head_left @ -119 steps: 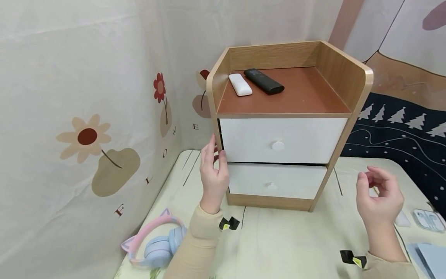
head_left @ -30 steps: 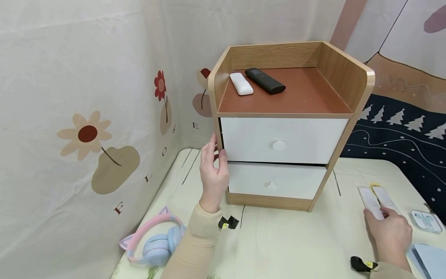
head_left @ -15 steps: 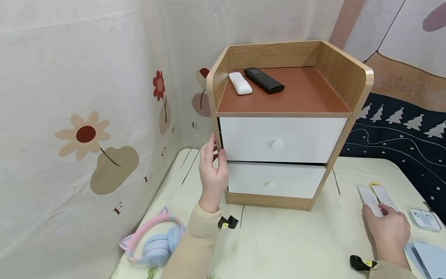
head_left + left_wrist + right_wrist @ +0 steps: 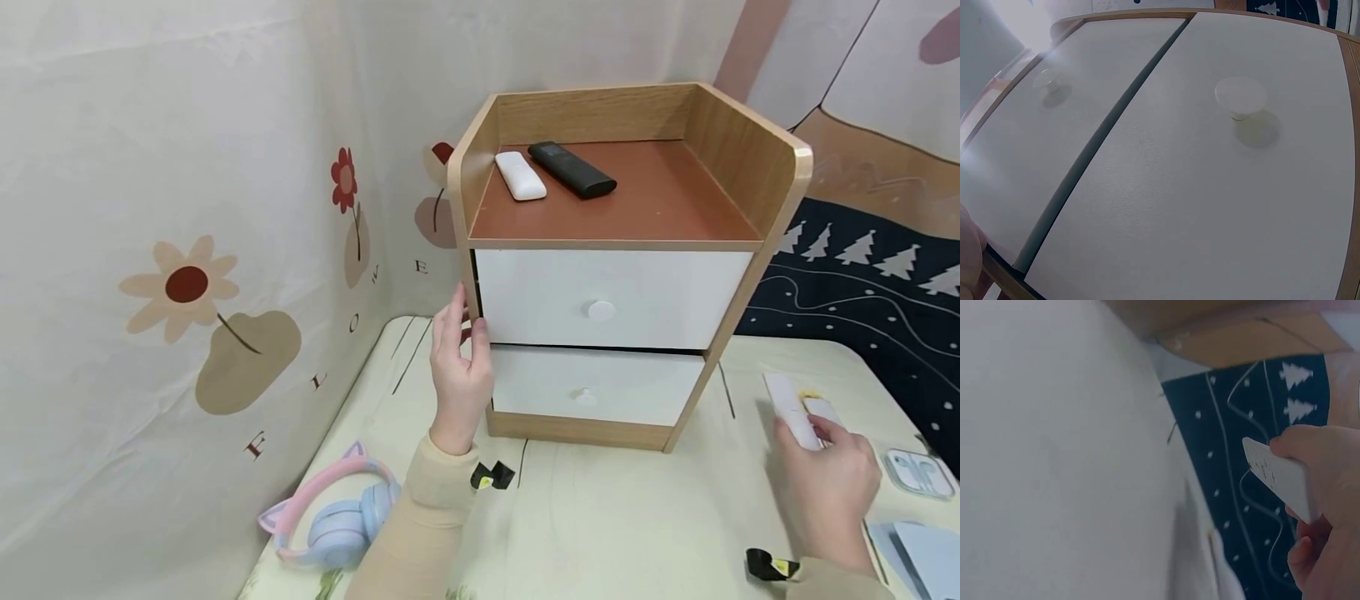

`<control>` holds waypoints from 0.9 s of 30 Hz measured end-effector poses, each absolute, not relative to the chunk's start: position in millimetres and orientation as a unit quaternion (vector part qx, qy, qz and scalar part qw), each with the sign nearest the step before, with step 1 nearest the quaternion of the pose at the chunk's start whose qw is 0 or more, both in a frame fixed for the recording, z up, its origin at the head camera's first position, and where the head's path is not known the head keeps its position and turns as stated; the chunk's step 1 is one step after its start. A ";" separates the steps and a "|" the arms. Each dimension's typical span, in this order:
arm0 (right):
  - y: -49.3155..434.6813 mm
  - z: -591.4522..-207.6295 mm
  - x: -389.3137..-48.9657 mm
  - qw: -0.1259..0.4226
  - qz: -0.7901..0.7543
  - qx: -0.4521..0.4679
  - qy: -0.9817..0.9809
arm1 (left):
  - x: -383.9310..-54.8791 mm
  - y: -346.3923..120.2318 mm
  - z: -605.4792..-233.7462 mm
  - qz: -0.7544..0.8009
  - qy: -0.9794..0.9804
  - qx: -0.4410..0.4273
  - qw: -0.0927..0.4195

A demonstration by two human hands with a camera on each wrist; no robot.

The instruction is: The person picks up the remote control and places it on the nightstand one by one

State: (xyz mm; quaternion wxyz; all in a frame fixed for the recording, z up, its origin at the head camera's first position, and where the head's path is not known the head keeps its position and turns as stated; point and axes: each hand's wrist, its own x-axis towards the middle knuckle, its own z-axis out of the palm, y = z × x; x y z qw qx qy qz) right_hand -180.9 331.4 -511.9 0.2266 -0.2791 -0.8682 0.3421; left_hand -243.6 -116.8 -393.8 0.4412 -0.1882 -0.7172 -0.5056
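My left hand [image 4: 461, 375] rests against the left side of a small wooden cabinet [image 4: 588, 432], fingers extended along it and thumb near the front edge. Two white drawers with round knobs face me: an upper drawer [image 4: 540, 292] and a lower drawer [image 4: 532, 387]. At the right, my right hand [image 4: 832, 483] pinches a slim white rectangular device [image 4: 789, 408], tilted up off the surface. Small dark marks show on that device [image 4: 1275, 478] in the right wrist view. A second white bar [image 4: 821, 408] lies just behind the fingers, partly hidden.
On the cabinet's top shelf lie a white oblong device [image 4: 521, 176] and a black one [image 4: 573, 170]. Cat-ear headphones [image 4: 337, 521] lie at the left. A clear case with earphones [image 4: 918, 472] and a light-blue flat item [image 4: 930, 554] sit at the far right.
My right hand came down to the white bars from above, took hold of the left one, and has now lifted and tilted it. My left hand has stayed at the cabinet's side.
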 end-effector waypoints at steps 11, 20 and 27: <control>307.2 -461.4 -180.6 0.289 0.335 -0.253 -0.860 | -242.7 -114.7 -392.7 -0.510 -0.714 -0.187 0.441; 284.1 -384.2 -173.3 0.429 0.323 -0.195 -0.820 | -244.8 -113.6 -396.9 -0.506 -0.713 -0.191 0.447; 262.0 -328.3 -163.6 0.476 0.342 -0.170 -0.792 | -243.0 -115.8 -394.2 -0.505 -0.717 -0.187 0.442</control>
